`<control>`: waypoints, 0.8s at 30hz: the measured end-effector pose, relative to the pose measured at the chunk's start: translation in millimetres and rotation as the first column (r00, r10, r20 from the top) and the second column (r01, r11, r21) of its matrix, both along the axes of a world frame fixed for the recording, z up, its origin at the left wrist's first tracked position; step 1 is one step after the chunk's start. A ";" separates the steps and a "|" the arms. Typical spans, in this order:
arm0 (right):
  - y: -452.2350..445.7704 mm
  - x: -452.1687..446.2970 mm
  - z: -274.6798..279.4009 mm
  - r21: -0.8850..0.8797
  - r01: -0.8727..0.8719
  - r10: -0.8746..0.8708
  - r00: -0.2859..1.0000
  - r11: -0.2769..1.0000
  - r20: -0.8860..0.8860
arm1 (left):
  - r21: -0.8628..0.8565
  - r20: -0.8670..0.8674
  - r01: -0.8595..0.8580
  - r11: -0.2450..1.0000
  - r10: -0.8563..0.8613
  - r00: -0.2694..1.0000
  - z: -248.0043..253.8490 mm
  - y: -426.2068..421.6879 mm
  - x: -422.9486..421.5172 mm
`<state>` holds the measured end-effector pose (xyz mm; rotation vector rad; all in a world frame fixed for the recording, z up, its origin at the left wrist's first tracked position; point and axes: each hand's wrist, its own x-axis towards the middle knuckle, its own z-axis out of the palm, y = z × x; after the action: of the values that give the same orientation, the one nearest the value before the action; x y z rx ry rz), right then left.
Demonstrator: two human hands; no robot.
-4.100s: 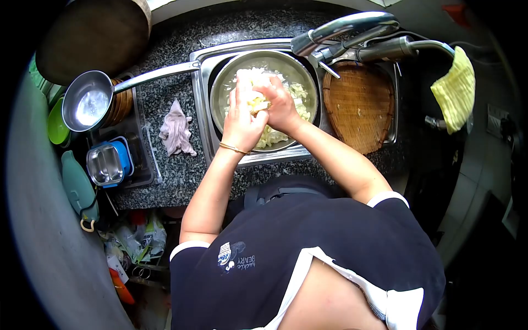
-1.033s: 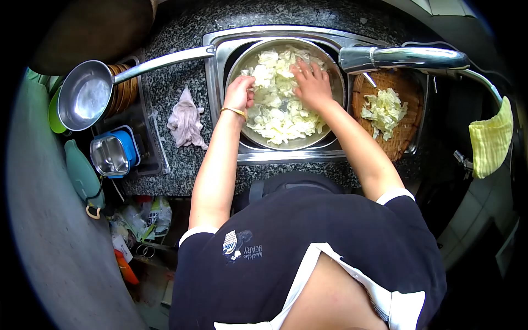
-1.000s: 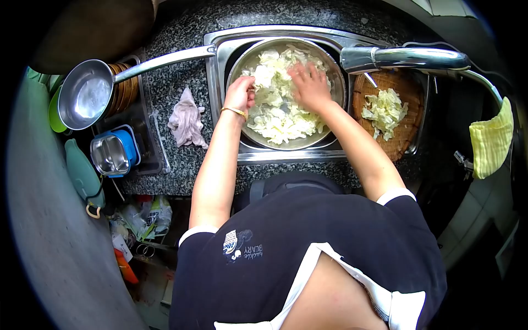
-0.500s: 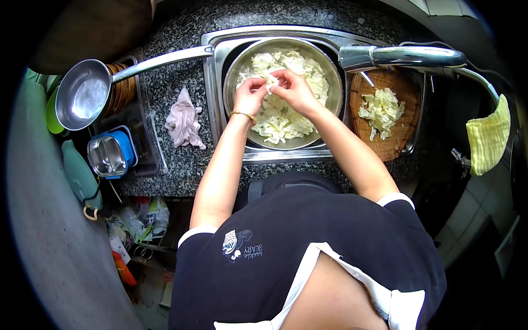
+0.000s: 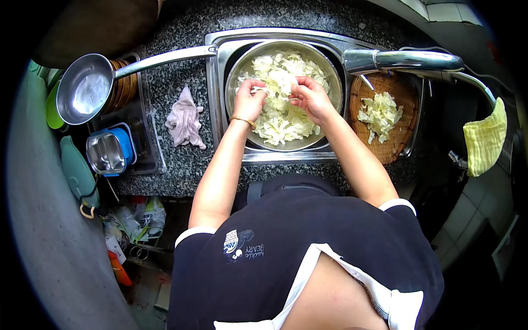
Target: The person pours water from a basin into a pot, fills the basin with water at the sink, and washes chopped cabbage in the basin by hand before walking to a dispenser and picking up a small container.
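Torn pale cabbage leaves point(image 5: 284, 124) fill much of a wide metal basin point(image 5: 230, 91) set in the sink. My left hand point(image 5: 249, 103), with a bracelet at its wrist, is over the basin's left side, thumb and fingers pinched on a small piece of cabbage. Across from it, my right hand point(image 5: 313, 102) is over the right side, its bent fingers closed on another bit of cabbage that is partly hidden against the leaves below. A gap separates the two hands.
At the right, a wicker tray point(image 5: 399, 144) bears more cabbage under the faucet point(image 5: 404, 59). To the left are a crumpled cloth point(image 5: 185, 118), a long-handled pan point(image 5: 85, 91) and a blue-rimmed metal container point(image 5: 106, 154). A yellow cloth point(image 5: 485, 137) hangs far right.
My hands were together on one piece of cabbage above the basin. They have moved apart, the right hand shifting rightward and slightly down, each with a piece.
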<state>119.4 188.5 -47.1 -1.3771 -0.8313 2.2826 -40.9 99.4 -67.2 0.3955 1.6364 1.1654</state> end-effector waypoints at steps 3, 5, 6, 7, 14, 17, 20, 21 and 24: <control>-4.8 0.6 3.1 0.169 -0.062 0.058 0.998 0.984 0.024 | 0.085 -0.168 0.129 0.988 -0.113 0.979 3.6 2.4 4.8; -9.8 -1.0 4.0 0.327 -0.112 0.088 0.992 0.938 0.084 | 0.064 -0.271 0.227 0.972 -0.202 0.941 17.1 5.0 12.5; -12.2 -3.3 5.9 0.533 -0.174 0.105 0.982 0.828 0.158 | 0.056 -0.327 0.260 0.964 -0.228 0.917 27.4 6.3 13.9; -14.7 -5.0 8.2 0.703 -0.240 0.102 0.967 0.670 0.233 | 0.056 -0.326 0.260 0.964 -0.228 0.917 24.4 5.7 15.3; -15.1 1.0 20.3 0.740 -0.286 0.149 0.957 0.608 0.247 | 0.044 0.073 0.161 0.986 -0.164 0.984 32.8 0.2 12.0; -16.3 2.0 19.5 0.692 -0.295 0.174 0.955 0.660 0.240 | 0.102 -0.073 0.260 0.960 -0.253 0.965 25.6 -2.0 7.5; -17.5 1.1 18.2 0.672 -0.265 0.161 0.963 0.692 0.214 | 0.145 -0.143 0.304 0.942 -0.284 0.948 28.4 -2.1 4.8; -18.2 0.7 18.0 0.666 -0.244 0.146 0.969 0.705 0.200 | 0.144 -0.142 0.304 0.942 -0.284 0.948 31.7 -1.4 4.1; -19.0 0.1 21.9 0.644 -0.270 0.146 0.960 0.716 0.240 | 0.091 -0.347 0.421 0.902 -0.368 0.863 40.9 0.6 2.9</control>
<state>119.5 169.5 -25.2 -1.1666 -1.7424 1.7006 -38.0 100.0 -26.4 1.0286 1.6320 0.9532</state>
